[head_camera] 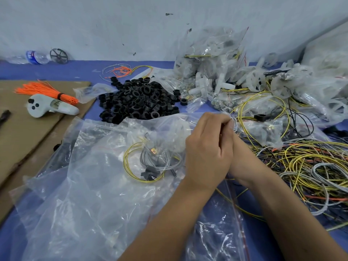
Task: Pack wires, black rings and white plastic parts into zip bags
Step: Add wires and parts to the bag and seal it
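While hands (216, 146) pinch zip bag (105, 166) edge | right grip seemingly hidden

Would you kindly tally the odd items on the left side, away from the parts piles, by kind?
Orange tie bundle: 1
White handheld controller: 1
Clear water bottle: 1
Dark spoked wheel: 1
Brown cardboard sheets: 2, as far as the seam shows
Total: 6
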Demonstrator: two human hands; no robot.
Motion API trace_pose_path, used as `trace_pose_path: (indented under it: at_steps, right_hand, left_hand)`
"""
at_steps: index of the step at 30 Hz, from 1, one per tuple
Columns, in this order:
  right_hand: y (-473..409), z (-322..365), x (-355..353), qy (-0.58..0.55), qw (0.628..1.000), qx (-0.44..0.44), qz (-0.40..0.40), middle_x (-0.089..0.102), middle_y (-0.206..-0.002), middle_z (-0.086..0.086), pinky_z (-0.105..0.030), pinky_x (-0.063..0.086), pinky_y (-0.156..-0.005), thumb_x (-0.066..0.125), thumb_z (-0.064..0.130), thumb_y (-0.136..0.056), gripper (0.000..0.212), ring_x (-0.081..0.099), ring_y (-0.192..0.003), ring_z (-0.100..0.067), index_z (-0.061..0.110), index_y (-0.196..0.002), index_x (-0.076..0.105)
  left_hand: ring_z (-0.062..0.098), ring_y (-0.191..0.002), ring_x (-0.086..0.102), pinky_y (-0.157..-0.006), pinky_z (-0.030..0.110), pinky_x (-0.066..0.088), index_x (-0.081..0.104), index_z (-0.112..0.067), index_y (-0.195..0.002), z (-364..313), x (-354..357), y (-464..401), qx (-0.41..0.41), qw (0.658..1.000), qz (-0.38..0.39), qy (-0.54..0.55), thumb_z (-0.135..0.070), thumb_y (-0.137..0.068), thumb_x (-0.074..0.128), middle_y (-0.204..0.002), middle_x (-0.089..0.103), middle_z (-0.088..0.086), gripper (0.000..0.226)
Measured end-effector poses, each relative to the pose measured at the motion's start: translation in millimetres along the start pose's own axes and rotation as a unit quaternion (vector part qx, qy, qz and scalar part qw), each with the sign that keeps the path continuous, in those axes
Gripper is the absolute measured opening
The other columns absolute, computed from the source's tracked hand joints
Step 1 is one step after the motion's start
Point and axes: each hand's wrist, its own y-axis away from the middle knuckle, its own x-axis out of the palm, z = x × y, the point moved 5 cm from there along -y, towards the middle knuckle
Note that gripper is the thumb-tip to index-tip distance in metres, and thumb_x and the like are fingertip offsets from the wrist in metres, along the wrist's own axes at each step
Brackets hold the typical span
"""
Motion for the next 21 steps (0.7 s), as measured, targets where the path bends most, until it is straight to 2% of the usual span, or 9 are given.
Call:
trace_pose_path:
  at_steps: [2, 4, 8, 10, 13, 15, 16, 18, 21]
  right_hand:
    - [-2, -1, 2, -0.055, 0.998, 0.011, 0.000, 0.069, -0.077, 0.009, -0.020, 0.051, -0.061, 0.054, 0.018, -0.092, 0.026, 0.064, -0.076, -0.003, 0.034, -0.081, 0.071]
    - [-4, -3, -3, -0.067, 0.997, 0.012, -0.038, 0.067, -0.074, 0.003, -0.022, 0.049, -0.059, 0.057, 0.018, -0.088, 0.017, 0.063, -0.073, -0.008, 0.021, -0.078, 0.070]
    - [-5, -5, -8, 0.054, 0.997, 0.001, -0.063, 0.061, -0.066, 0.012, -0.016, 0.043, -0.056, 0.054, -0.007, -0.093, 0.033, 0.053, -0.065, 0.004, 0.017, -0.071, 0.060]
    - [-5, -7, -6, -0.016, 0.998, 0.021, -0.055, 0.062, -0.068, 0.009, -0.020, 0.045, -0.056, 0.054, -0.005, -0.094, 0.032, 0.057, -0.068, -0.002, 0.017, -0.072, 0.063]
    - [-5, -14, -5, -0.172, 0.979, 0.096, -0.044, 0.065, -0.077, -0.007, -0.032, 0.044, -0.064, 0.058, 0.011, -0.088, 0.022, 0.059, -0.077, -0.026, 0.022, -0.076, 0.073]
    - [-5, -15, -3, -0.266, 0.954, 0.137, -0.037, 0.068, -0.086, -0.007, -0.032, 0.051, -0.068, 0.063, 0.017, -0.090, 0.017, 0.065, -0.082, -0.024, 0.023, -0.082, 0.077]
    - [-6, -16, -2, -0.325, 0.932, 0.156, -0.035, 0.070, -0.094, -0.006, -0.031, 0.055, -0.076, 0.061, 0.025, -0.094, 0.017, 0.068, -0.089, -0.021, 0.022, -0.090, 0.078]
    - [-6, -15, 1, -0.391, 0.900, 0.191, -0.025, 0.067, -0.115, -0.009, -0.039, 0.048, -0.100, 0.048, 0.050, -0.098, 0.042, 0.065, -0.110, -0.023, 0.020, -0.105, 0.076]
    - [-3, -13, 6, -0.363, 0.904, 0.224, 0.031, 0.067, -0.129, -0.007, -0.056, 0.038, -0.108, 0.036, 0.081, -0.083, 0.076, 0.062, -0.121, -0.028, 0.025, -0.116, 0.075]
  left_hand:
    - [0.003, -0.078, 0.050, -0.078, 0.005, 0.035, 0.068, 0.000, -0.089, 1, -1, -1, -0.003, 1.000, -0.006, 0.000, 0.005, -0.091, 0.071, -0.084, 0.066, 0.005, 0.006]
    - [0.005, -0.078, 0.052, -0.078, 0.005, 0.035, 0.068, 0.000, -0.089, 2, -1, -1, -0.007, 1.000, -0.006, 0.000, 0.006, -0.090, 0.070, -0.084, 0.066, 0.006, 0.006]
    - [0.014, -0.078, 0.056, -0.074, 0.010, 0.038, 0.068, 0.001, -0.090, 3, 1, 0, -0.014, 1.000, 0.014, -0.003, 0.004, -0.092, 0.068, -0.084, 0.065, 0.008, 0.003]
    - [0.013, -0.078, 0.056, -0.075, 0.008, 0.038, 0.068, 0.000, -0.090, 3, 0, 0, -0.016, 1.000, 0.009, -0.005, 0.004, -0.092, 0.069, -0.084, 0.066, 0.007, 0.004]
    - [0.010, -0.080, 0.055, -0.079, 0.006, 0.036, 0.068, -0.001, -0.090, 4, -2, -1, -0.016, 1.000, -0.001, -0.004, 0.005, -0.092, 0.069, -0.085, 0.066, 0.005, 0.006]
    - [0.008, -0.080, 0.055, -0.079, 0.008, 0.036, 0.068, -0.002, -0.091, 6, -2, -1, -0.018, 1.000, -0.002, -0.003, 0.003, -0.093, 0.069, -0.086, 0.066, 0.003, 0.006]
    - [0.008, -0.081, 0.055, -0.079, 0.009, 0.036, 0.067, -0.003, -0.091, 6, -2, -2, -0.020, 1.000, -0.003, -0.003, 0.002, -0.093, 0.068, -0.086, 0.066, 0.003, 0.006]
    - [0.009, -0.080, 0.055, -0.078, 0.010, 0.037, 0.067, -0.004, -0.091, 7, -3, -2, -0.020, 1.000, -0.008, -0.002, 0.001, -0.094, 0.067, -0.086, 0.065, 0.003, 0.006]
    - [0.015, -0.078, 0.056, -0.078, 0.010, 0.037, 0.066, -0.002, -0.090, 9, -3, -4, -0.013, 1.000, -0.010, -0.005, 0.000, -0.095, 0.066, -0.085, 0.065, 0.005, 0.006]
